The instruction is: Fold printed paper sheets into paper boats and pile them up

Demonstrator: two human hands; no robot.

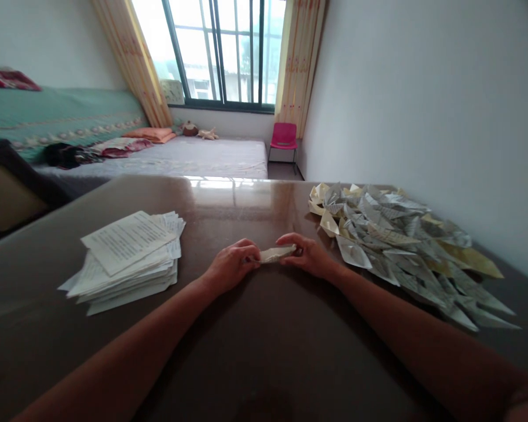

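Note:
Between my two hands, low over the brown table (pixel 264 328), is a small folded paper boat (pixel 276 254) of pale cream paper. My left hand (pixel 235 259) pinches its left end with thumb and fingers. Its right end is gripped by my right hand (pixel 307 255), the index finger curving over the top. The fingers cover both tips of the boat. To the left lies a stack of printed sheets (pixel 129 258), the top one turned askew. A heap of folded paper boats (pixel 387 234), white, grey and yellowish, spreads over the right side of the table.
A white wall (pixel 435 105) runs along the table's right side. Beyond the far edge are a bed (pixel 229 153) with pillows and soft toys, a pink chair (pixel 284 136) and a window (pixel 224 53) with curtains. A dark chair (pixel 13 187) stands at left.

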